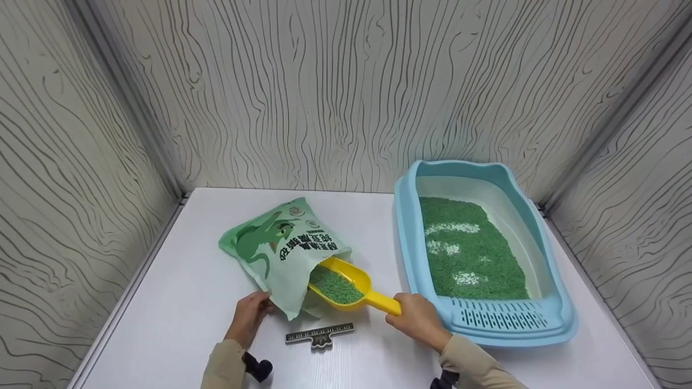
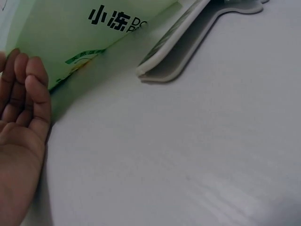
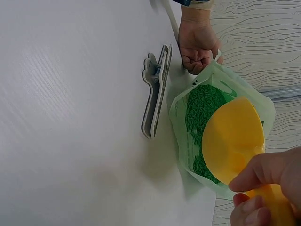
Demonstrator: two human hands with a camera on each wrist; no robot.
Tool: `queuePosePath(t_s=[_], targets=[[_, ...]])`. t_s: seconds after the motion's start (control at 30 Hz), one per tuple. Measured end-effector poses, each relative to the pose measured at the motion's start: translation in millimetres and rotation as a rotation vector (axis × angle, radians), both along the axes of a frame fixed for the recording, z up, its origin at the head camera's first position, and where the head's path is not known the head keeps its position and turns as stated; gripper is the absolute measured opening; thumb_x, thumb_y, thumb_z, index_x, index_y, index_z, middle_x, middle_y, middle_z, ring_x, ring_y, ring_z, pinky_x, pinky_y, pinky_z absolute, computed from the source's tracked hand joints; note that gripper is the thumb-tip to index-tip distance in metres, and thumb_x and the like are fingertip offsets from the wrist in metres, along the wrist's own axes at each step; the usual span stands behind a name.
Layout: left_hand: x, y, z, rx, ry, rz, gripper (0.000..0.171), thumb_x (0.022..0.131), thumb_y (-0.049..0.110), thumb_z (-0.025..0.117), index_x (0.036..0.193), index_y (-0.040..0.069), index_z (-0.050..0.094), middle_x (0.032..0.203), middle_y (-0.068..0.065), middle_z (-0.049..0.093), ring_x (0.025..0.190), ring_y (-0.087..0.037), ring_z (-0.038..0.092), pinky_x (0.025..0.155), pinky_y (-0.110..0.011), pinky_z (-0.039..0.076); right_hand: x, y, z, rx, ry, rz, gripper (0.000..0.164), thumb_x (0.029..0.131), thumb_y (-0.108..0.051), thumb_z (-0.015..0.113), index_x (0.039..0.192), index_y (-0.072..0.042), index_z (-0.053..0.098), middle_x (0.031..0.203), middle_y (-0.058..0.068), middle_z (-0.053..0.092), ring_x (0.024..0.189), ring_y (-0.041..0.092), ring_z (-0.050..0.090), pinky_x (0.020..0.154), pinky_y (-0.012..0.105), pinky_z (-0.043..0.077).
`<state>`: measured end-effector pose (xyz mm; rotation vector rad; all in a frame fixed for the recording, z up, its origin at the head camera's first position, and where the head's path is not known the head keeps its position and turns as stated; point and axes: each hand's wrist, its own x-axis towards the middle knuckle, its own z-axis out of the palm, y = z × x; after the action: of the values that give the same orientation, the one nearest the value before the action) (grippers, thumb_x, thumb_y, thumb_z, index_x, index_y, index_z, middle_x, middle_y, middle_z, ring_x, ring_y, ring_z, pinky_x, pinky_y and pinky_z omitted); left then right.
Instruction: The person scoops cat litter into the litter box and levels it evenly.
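The yellow scoop (image 1: 369, 297) sits with its front end inside the mouth of the green bag (image 1: 294, 246), and we see green pellets (image 1: 338, 287) in its bowl. Our right hand (image 1: 416, 317) has its grip wrapped around the scoop's handle. Our left hand (image 1: 250, 316) has its grip curled at the bag's near corner, pinching the edge. The bag lies on the white bench (image 1: 173, 313), its mouth turned toward the right hand, and from the right wrist we make out more pellets within it. Just in front of the bag we see a dark-faced clip (image 1: 320, 336). To the right stands a light blue tray (image 1: 406, 237), with a layer of green pellets and a few pale patches inside.
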<state>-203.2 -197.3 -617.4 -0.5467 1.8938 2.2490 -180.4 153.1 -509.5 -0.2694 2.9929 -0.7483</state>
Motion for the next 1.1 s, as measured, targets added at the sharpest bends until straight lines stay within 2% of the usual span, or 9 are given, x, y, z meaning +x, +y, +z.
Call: queuePosePath(t_s=[0.47,0.87,1.1], targets=[[-2.2,-0.2,-1.5,-0.025,0.016,-0.015,0.023,0.096,0.024,0.054,0.098,0.004,0.064,0.087,0.003,0.059,0.085,-0.012,0.055,0.077,-0.022,0.051,6.7,18.5,9.3,0.005,-0.007,-0.008,0.013,0.066,-0.011,0.072,0.072,-0.007,0.061,0.06,0.0,0.051,0.055,0.012,0.039,0.052,0.024,0.029],[-3.3,-1.2,-1.2,0.009,0.013,0.004,0.021,0.095,0.022,0.054,0.096,0.004,0.064,0.085,0.002,0.06,0.083,-0.012,0.056,0.075,-0.023,0.051,6.7,40.3,19.9,0.021,0.02,0.023,0.016,0.066,-0.014,0.072,0.065,-0.01,0.057,0.056,-0.003,0.045,0.052,0.011,0.038,0.049,0.022,0.029],[-2.3,-0.9,-1.0,-0.007,0.004,-0.005,0.021,0.095,0.023,0.055,0.096,0.004,0.064,0.085,0.003,0.059,0.083,-0.012,0.055,0.075,-0.023,0.05,5.9,49.7,23.9,0.017,-0.021,0.026,0.013,0.067,-0.014,0.073,0.068,-0.01,0.061,0.058,-0.003,0.048,0.053,0.011,0.039,0.051,0.023,0.03]])
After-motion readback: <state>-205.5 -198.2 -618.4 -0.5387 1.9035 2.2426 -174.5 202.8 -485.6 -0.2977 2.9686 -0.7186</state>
